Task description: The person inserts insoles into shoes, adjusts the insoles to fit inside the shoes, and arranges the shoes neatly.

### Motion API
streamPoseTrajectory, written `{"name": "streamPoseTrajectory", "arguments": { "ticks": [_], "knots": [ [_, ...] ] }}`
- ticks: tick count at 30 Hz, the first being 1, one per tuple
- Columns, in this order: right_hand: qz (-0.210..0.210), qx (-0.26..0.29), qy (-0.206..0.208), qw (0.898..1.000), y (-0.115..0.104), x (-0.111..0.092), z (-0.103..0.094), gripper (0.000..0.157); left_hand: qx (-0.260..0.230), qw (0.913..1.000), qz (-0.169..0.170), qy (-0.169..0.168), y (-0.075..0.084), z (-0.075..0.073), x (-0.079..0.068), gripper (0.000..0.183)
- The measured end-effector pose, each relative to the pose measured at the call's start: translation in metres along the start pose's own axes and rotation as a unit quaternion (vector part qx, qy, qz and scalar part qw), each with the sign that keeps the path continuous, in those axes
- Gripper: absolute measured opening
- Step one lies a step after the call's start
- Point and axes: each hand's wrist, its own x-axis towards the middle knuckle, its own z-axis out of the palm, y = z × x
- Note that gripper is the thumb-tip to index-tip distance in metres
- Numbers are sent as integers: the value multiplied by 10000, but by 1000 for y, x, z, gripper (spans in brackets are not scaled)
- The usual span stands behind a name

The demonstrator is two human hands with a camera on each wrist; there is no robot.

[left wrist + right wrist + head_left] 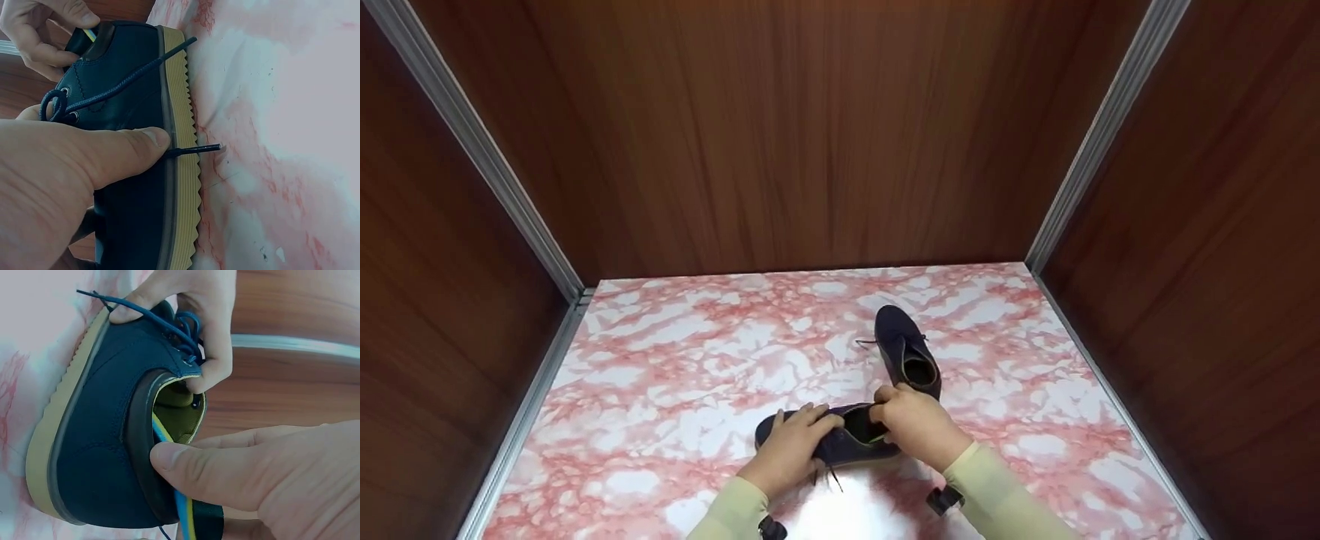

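Observation:
A dark navy lace-up shoe (855, 453) with a ridged tan sole (183, 208) lies on the table, toe pointing left. My left hand (795, 448) grips its front part, the thumb pressed on the side near the sole by a loose lace end. At the heel, my right hand (916, 424) pinches an insole (182, 509) with blue and yellow layers and a dark face. Part of the insole is inside the shoe opening, and the rest sticks out past the heel collar (143, 433). The loose blue lace (121, 87) hangs over the shoe's side.
A second navy shoe (896, 330) stands just beyond my right hand, toe pointing away, its laces spread. The tabletop (675, 390) has a red and white marbled pattern. Brown wood panels (810, 150) with metal corner rails (1087, 142) enclose the back and sides.

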Motion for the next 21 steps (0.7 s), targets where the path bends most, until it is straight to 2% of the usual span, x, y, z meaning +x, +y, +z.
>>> {"name": "streamPoseTrajectory", "arguments": {
  "ticks": [4,9,16,21],
  "knots": [
    [-277,-107,245,9993,2,3,2,16,-74,10000,-25,-19,-1,-2,1,75],
    [-505,163,322,9981,2,6,4,10,-40,10000,1,-15,-2,-2,1,74],
    [-478,235,293,9982,0,6,8,8,-42,10000,4,9,0,-1,0,75],
    [-311,615,116,9976,0,5,9,13,-92,9999,-76,-78,1,0,0,74]
  ]
}}
